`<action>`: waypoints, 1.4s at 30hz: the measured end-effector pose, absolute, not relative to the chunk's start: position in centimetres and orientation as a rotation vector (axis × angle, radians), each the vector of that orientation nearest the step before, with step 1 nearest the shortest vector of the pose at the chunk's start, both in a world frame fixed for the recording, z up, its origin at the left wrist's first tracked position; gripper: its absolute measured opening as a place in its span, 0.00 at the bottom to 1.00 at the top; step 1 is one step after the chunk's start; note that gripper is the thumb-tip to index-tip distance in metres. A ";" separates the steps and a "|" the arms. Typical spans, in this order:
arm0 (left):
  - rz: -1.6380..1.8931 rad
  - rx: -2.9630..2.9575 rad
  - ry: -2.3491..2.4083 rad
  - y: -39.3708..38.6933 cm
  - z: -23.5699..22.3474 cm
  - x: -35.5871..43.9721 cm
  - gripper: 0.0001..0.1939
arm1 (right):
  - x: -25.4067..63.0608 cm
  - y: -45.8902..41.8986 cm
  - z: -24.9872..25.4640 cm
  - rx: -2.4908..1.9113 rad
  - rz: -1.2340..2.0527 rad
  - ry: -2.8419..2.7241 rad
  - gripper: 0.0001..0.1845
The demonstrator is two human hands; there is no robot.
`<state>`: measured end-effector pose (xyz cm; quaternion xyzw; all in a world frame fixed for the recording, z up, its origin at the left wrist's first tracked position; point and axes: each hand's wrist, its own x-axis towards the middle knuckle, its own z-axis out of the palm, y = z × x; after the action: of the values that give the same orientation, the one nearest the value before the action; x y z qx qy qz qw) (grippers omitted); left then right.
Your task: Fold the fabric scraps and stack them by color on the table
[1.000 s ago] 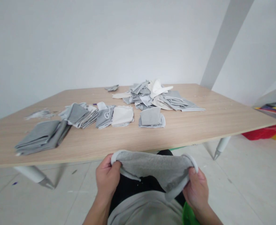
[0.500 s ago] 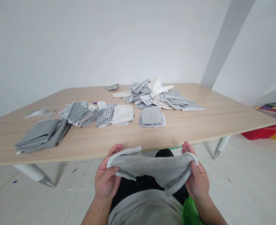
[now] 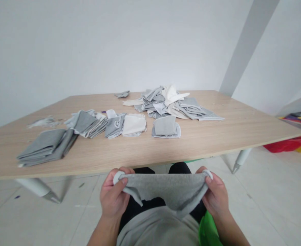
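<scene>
A grey cloth piece (image 3: 166, 190) with a pale edge is stretched between my two hands, just below the front edge of the wooden table (image 3: 217, 136). My left hand (image 3: 112, 200) pinches its left corner with thumb over fingers. My right hand (image 3: 215, 198) grips the right corner the same way. The cloth sags in the middle over my lap.
On the table lie a folded dark grey stack (image 3: 46, 147) at the left, several small folded grey and white piles (image 3: 109, 124), one folded grey piece (image 3: 166, 127), and a loose heap of cloth pieces (image 3: 171, 102) at the back. A green container (image 3: 208, 234) sits by my right knee. Coloured bins (image 3: 294, 141) stand at the right.
My fingers, spread half a second ago, have closed on the cloth corners again. The cloth is pulled flatter and sits slightly lower and nearer to me.
</scene>
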<state>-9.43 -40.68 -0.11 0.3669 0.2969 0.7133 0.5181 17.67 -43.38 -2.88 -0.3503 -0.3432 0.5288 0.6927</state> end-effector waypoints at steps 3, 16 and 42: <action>1.738 0.878 0.847 -40.1 -0.6 -9.6 0.11 | 17.9 -43.3 -3.0 -0.837 1.149 -0.732 0.14; 1.313 0.983 0.930 -39.3 -1.6 -11.6 0.07 | 18.4 -42.8 -2.9 -0.872 1.087 -0.733 0.19; 1.492 1.143 1.220 -38.3 -4.8 -13.1 0.06 | 17.9 -42.9 -2.8 -0.763 1.102 -0.689 0.15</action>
<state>-13.08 -38.31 -4.83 0.4593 0.4902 0.5994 0.4353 17.85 -42.91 -2.82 -0.3466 -0.3126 0.5002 0.7293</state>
